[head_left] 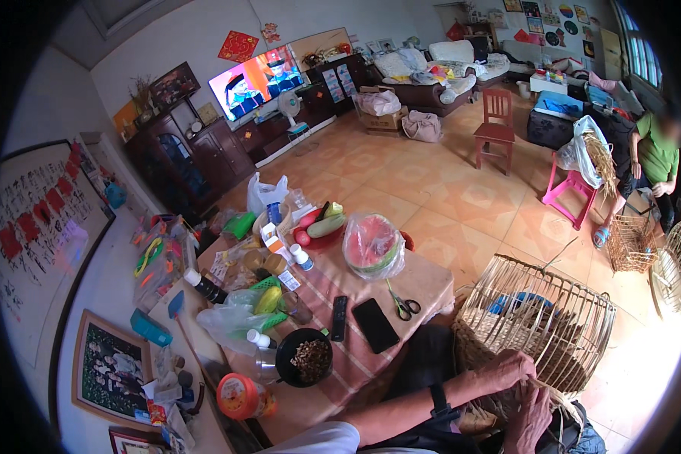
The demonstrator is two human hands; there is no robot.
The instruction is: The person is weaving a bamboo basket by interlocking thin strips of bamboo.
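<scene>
A large woven basket (483, 327) with upright slats lies close in front of me, at the lower right. My left hand (503, 372), with a black band on its wrist, is closed in a pinch at the basket's near edge. Just below it my right hand (528, 421) is also closed, its fingertips nearly meeting the left ones. Both seem to grip a pale wicker strip (558, 396) at that edge; the exact hold is partly hidden by the fingers. Something blue shows through the slats inside the basket.
On my left a cloth-covered table (424, 281) holds scissors (405, 304), a black phone (375, 325), a remote (340, 318), a wrapped watermelon half (372, 246) and a black bowl (286, 365). Another person (658, 155) sits at the right by a smaller basket (629, 244).
</scene>
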